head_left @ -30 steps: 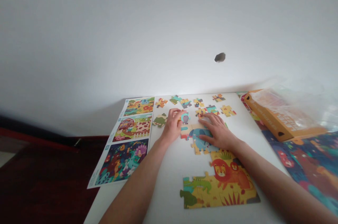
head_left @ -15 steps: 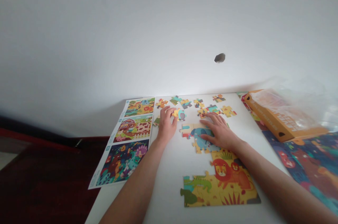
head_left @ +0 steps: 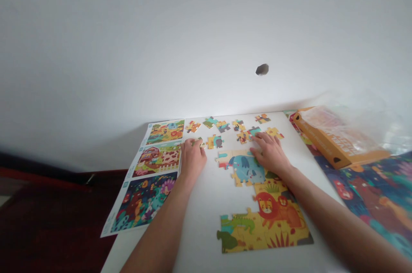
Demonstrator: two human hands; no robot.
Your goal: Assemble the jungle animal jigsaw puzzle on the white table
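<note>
My left hand [head_left: 193, 159] is at the left of the white table [head_left: 201, 204], fingers curled round the edge of a green puzzle piece [head_left: 198, 141] that they partly cover. A yellow and teal puzzle piece [head_left: 214, 141] lies just right of it. With fingers spread, my right hand [head_left: 272, 152] rests at the right edge of the joined elephant section [head_left: 246, 169], its fingertips close to a teal loose piece [head_left: 254, 131]. Below, the joined lion section [head_left: 273, 217] extends left to a crocodile part [head_left: 240, 223].
Several loose pieces [head_left: 222, 125] lie along the table's back by the wall. On the left is a sheet with three printed pictures [head_left: 157, 159]. An orange puzzle box [head_left: 325, 140] under clear plastic [head_left: 357, 127] stands right, beside a dark finished puzzle [head_left: 370, 204].
My left hand has left the yellow and teal piece, which now lies on the table, and moved left onto the green piece. My right hand stays almost in place; the view has shifted slightly.
</note>
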